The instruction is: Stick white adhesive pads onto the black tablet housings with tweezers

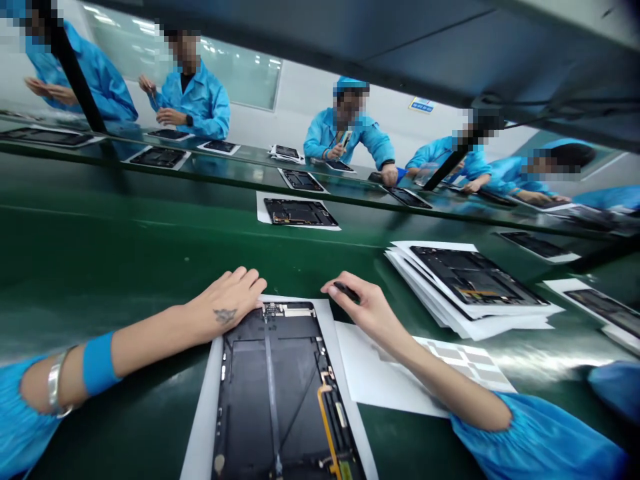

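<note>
Closest, an open tablet shell (300, 373) lies on white paper (200, 427) on the green table (125, 240), between the person's forearms. The left hand (233, 300) rests at its far-left corner; whether the fingers pinch or merely press, I cannot tell. The right hand (369, 310) has thumb and fingers closed around a small dark object (347, 291), just beyond the far-right corner. A slip of that object could scratch the exposed parts; a sideways push could slide the loose paper, and a snag might tear the orange ribbon (323, 413). Inside, the shell looks matte black, with a pale strip (272, 393) running lengthwise.
</note>
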A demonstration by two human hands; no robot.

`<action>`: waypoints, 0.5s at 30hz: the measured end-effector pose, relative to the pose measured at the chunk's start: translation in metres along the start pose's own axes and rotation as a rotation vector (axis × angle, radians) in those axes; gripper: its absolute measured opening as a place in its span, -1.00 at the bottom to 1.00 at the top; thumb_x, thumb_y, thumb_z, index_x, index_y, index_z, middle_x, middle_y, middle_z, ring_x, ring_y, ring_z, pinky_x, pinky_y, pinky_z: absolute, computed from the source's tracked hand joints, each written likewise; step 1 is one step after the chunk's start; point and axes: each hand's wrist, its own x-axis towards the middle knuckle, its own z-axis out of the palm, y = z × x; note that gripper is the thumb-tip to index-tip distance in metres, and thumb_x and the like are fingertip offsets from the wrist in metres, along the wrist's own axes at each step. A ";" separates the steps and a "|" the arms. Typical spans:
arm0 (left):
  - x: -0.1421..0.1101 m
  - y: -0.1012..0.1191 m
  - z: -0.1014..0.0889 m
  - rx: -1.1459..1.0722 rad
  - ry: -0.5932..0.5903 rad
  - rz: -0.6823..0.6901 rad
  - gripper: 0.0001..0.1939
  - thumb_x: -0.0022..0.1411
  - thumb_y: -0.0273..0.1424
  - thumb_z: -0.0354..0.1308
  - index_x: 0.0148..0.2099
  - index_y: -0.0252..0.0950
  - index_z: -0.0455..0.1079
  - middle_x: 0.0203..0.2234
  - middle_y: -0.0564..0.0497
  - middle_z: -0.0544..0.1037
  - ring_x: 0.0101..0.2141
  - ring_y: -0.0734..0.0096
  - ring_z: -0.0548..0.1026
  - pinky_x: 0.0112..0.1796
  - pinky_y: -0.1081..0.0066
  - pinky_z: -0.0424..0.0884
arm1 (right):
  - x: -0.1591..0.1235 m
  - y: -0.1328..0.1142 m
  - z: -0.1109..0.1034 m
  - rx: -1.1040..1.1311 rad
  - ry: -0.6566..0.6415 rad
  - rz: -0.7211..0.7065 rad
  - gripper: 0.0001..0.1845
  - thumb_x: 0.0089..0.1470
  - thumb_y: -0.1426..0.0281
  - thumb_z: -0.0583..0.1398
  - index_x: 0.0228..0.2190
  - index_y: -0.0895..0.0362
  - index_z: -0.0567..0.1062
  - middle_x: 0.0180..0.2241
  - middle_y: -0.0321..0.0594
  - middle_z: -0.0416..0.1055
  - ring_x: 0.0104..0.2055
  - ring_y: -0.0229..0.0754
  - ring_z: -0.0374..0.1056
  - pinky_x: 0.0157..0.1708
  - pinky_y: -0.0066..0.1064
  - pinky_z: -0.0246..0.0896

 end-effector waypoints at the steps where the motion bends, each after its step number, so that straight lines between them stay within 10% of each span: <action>1: 0.001 0.000 0.001 -0.021 -0.029 0.013 -0.81 0.47 -0.37 -0.12 -0.17 -0.30 0.28 -0.26 -0.08 0.41 -0.29 0.22 0.32 -0.30 0.27 0.25 | -0.005 0.003 0.001 -0.017 0.031 -0.006 -0.77 0.23 0.36 0.11 -0.37 0.11 0.54 -0.41 -0.21 0.47 -0.35 -0.16 0.39 -0.36 -0.38 0.22; 7: 0.002 -0.027 -0.020 -0.314 -0.001 -0.057 -0.79 0.44 -0.36 -0.19 -0.27 -0.24 0.18 -0.46 0.06 0.38 -0.48 0.38 0.31 -0.41 0.40 0.23 | -0.022 0.014 0.006 -0.032 0.250 -0.037 -0.80 0.24 0.34 0.10 -0.31 0.09 0.52 -0.41 -0.22 0.44 -0.38 -0.17 0.35 -0.40 -0.39 0.20; 15: -0.018 -0.178 -0.089 -0.238 0.543 -0.797 -0.72 0.36 -0.30 -0.03 -0.08 -0.33 0.43 -0.22 0.03 0.53 -0.03 0.10 0.42 -0.02 0.23 0.32 | -0.014 0.018 0.006 0.061 0.326 0.107 -0.72 0.22 0.20 0.12 -0.37 0.08 0.54 -0.44 -0.25 0.45 -0.47 -0.20 0.30 -0.49 -0.42 0.15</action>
